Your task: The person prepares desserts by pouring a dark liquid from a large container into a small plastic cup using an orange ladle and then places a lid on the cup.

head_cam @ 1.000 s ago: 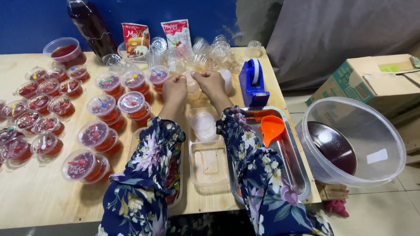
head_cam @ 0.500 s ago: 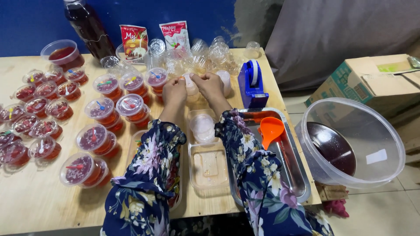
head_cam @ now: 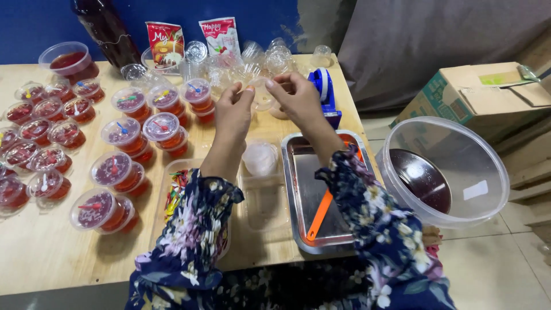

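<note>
Nearest the camera, two floral sleeves (head_cam: 189, 241) cover much of the bench (head_cam: 51, 258) edge and part of a clear tray of coloured spoons (head_cam: 175, 189). Beside them lies a steel tray (head_cam: 307, 189) holding an orange tool (head_cam: 321, 212) — its upper end is hidden behind the right forearm. Further out, the left hand (head_cam: 234, 109) and right hand (head_cam: 297, 97) are raised together, fingertips pinched on a small clear cup (head_cam: 261, 95); its outline is hard to make out against the clear cups (head_cam: 258, 57) behind. Lidded cups of red jelly (head_cam: 123, 135) fill the left side, cut off at the edge. A blue tape dispenser (head_cam: 324, 92) stands beyond the right hand. The bench is bare wood — a blue wall (head_cam: 34, 23) and grey curtain (head_cam: 436, 40) stand behind it.
</note>
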